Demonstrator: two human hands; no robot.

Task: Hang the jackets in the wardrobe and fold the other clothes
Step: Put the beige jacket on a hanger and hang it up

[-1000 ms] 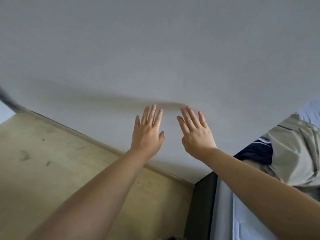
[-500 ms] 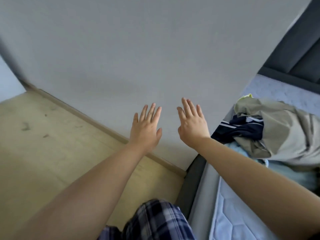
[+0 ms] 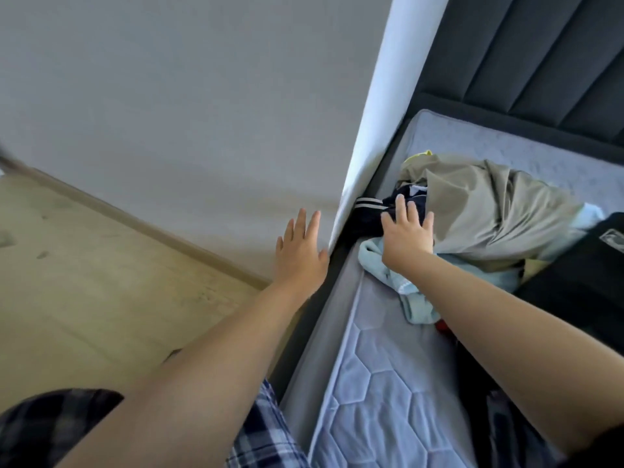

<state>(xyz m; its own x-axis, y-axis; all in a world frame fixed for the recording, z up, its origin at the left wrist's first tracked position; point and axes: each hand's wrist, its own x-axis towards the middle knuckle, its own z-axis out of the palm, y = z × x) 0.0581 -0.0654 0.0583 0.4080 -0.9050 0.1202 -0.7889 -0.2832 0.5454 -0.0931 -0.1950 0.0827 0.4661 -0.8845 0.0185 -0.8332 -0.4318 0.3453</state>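
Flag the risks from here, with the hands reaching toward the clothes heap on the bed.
1. The right hand is open above the navy striped garment, which lies under the beige jacket; pulling it could drag the heap.
2. That garment sits at the grey quilted mattress edge by the wall, so it might slip into the gap.
3. The left hand is open, holding nothing.

You are stretching both bare forearms forward from the bottom of the frame toward its centre. Your left hand (image 3: 299, 246) is lying flat, fingers straight and together, while your right hand (image 3: 407, 231), just right of centre, is spreading its fingers, palm down.
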